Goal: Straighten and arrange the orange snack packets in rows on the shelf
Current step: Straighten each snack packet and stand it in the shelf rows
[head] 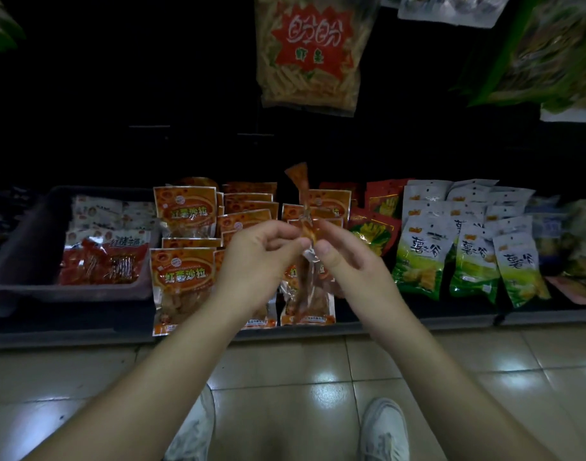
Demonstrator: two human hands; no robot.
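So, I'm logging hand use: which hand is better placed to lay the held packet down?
Probably right: left hand and right hand both pinch the packet, but the right sits above the rightmost orange row.

"红薯沙拉" on orange packets (184, 212); "盼盼" on hanging bag (311, 51)

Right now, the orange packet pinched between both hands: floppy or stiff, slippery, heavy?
Probably floppy: the held packet bends and twists between the left hand and right hand. Likely slippery, as its film looks glossy. Seems light: a pinch alone carries it.
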